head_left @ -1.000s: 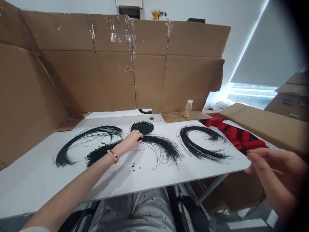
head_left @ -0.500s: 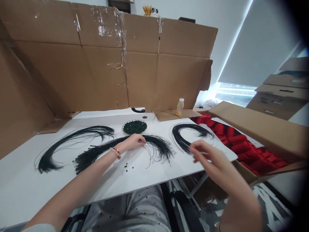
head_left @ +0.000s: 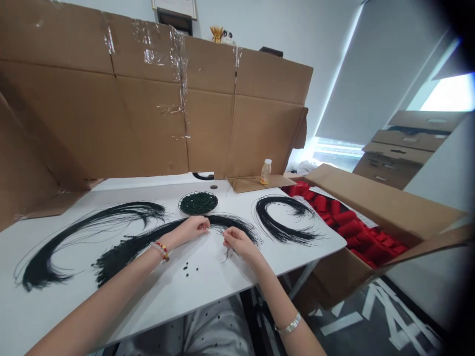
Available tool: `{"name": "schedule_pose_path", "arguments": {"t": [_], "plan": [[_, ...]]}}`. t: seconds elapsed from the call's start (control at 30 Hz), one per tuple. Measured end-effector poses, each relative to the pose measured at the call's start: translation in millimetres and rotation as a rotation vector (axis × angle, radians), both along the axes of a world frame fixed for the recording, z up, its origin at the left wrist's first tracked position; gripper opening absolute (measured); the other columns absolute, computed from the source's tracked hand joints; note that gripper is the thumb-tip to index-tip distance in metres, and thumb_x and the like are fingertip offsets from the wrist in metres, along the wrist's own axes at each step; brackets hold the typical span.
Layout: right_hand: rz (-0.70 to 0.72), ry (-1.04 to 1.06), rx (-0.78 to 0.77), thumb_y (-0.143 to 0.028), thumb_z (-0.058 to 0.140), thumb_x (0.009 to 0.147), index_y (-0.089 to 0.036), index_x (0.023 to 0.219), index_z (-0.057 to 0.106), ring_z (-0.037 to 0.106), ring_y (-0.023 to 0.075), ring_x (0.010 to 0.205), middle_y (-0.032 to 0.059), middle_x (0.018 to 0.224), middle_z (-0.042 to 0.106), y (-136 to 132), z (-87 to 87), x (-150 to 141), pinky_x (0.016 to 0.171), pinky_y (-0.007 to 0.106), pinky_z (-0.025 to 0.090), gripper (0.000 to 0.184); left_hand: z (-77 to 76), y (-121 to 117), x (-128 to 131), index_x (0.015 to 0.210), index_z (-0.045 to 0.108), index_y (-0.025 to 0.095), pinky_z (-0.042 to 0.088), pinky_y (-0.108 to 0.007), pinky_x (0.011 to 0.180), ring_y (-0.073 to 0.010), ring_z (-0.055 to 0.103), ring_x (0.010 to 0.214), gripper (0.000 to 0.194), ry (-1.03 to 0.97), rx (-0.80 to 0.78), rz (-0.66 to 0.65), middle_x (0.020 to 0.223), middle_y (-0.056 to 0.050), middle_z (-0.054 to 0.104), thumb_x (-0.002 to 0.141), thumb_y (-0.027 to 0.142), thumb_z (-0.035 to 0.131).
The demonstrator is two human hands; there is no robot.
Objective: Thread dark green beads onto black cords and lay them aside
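I'm holding both hands over the table [head_left: 218, 279], tips facing, probably for fine work. The left hand [head_left: 198, 225] is pinching, tips together, at the middle bundle [head_left: 120, 257], just in front of the dish [head_left: 178, 203], likely sitting close for reach. The right hand [head_left: 236, 239] is pinching too, beside loose strands; can't tell what either is gripping. Middle bundle is lying between the left bundle [head_left: 37, 271] and right bundle [head_left: 273, 228], presumably avoiding tangles

- Cardboard wall [head_left: 148, 128] along the counter's [head_left: 159, 296] far edge
- Upright bottle [head_left: 265, 173] on a cardboard flap [head_left: 248, 185] near the far right corner
- Open box [head_left: 378, 198] of red rolls [head_left: 347, 217] beside the right edge
- White strips [head_left: 341, 324] on the floor [head_left: 351, 343]
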State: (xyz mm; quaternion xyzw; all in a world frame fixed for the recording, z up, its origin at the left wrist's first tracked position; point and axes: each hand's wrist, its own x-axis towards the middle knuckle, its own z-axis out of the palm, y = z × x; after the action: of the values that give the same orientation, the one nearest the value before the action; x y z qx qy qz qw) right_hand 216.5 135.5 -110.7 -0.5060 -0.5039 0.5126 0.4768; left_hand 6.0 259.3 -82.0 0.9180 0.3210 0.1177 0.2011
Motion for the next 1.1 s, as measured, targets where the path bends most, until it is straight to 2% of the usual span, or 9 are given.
{"name": "schedule_pose_path", "arguments": {"t": [0.1,0.2,0.37,0.53,0.73,0.9,1.1], "plan": [[-0.077,-0.009,0.011,-0.033,0.065,0.102,-0.015,0.125,0.064,0.069,0.0229,0.101,0.0095,0.122,0.067,8.7,-2.4,5.0,0.086,0.042,0.061,0.030,3.1,-4.5,-4.0,0.117,0.067,0.016,0.061,-0.042,0.083,-0.0216,0.071,0.095,0.026,-0.006,0.021,-0.011,0.114,-0.008,0.071,0.099,0.035,0.065],[-0.143,-0.025,0.030,-0.033,0.065,0.102,-0.015,0.125,0.064,0.070,0.0225,0.100,0.0093,0.121,0.068,13.7,-1.0,8.3,0.085,0.042,0.061,0.029,7.1,-3.9,-4.7,0.103,0.069,0.015,0.059,-0.038,0.077,-0.0183,0.069,0.083,0.023,-0.023,0.049,-0.011,0.098,-0.004,0.071,0.099,0.037,0.065],[-0.178,-0.060,0.036,-0.033,0.065,0.102,-0.015,0.123,0.065,0.070,0.0217,0.098,0.0088,0.118,0.069,14.6,0.3,9.5,0.084,0.041,0.061,0.028,9.0,3.4,-0.6,0.078,0.066,0.019,0.046,-0.030,0.064,-0.0180,0.058,0.067,0.021,-0.071,0.078,0.032,0.075,-0.001,0.064,0.091,0.032,0.056],[-0.140,-0.091,0.034,-0.033,0.065,0.102,-0.014,0.119,0.066,0.071,0.0200,0.092,0.0075,0.112,0.070,8.5,6.2,12.0,0.080,0.038,0.062,0.025,5.4,11.5,3.1,0.073,0.065,0.022,0.042,-0.031,0.063,-0.0220,0.057,0.067,0.019,-0.095,0.095,0.086,0.073,-0.004,0.065,0.080,0.033,0.050],[-0.083,-0.124,0.008,-0.032,0.065,0.102,-0.014,0.118,0.066,0.071,0.0197,0.092,0.0073,0.112,0.070,1.9,16.5,17.0,0.080,0.038,0.062,0.024,4.4,16.6,5.5,0.073,0.065,0.023,0.044,-0.032,0.065,-0.0250,0.062,0.070,0.021,-0.103,0.087,0.149,0.074,-0.005,0.069,0.079,0.036,0.050],[-0.069,-0.114,-0.018,-0.032,0.065,0.102,-0.014,0.117,0.066,0.071,0.0181,0.087,0.0065,0.108,0.070,3.3,16.4,11.5,0.075,0.034,0.062,0.023,6.2,18.6,9.6,0.069,0.064,0.024,0.044,-0.031,0.063,-0.0254,0.063,0.068,0.021,-0.100,0.067,0.170,0.069,-0.004,0.070,0.076,0.038,0.051],[-0.082,-0.161,-0.012,-0.033,0.064,0.102,-0.014,0.119,0.066,0.071,0.0194,0.091,0.0072,0.111,0.070,2.3,18.6,11.6,0.079,0.037,0.062,0.025,7.2,19.8,9.8,0.070,0.065,0.023,0.045,-0.032,0.064,-0.0246,0.063,0.069,0.020,-0.092,0.071,0.167,0.070,-0.003,0.070,0.077,0.037,0.053]]}}
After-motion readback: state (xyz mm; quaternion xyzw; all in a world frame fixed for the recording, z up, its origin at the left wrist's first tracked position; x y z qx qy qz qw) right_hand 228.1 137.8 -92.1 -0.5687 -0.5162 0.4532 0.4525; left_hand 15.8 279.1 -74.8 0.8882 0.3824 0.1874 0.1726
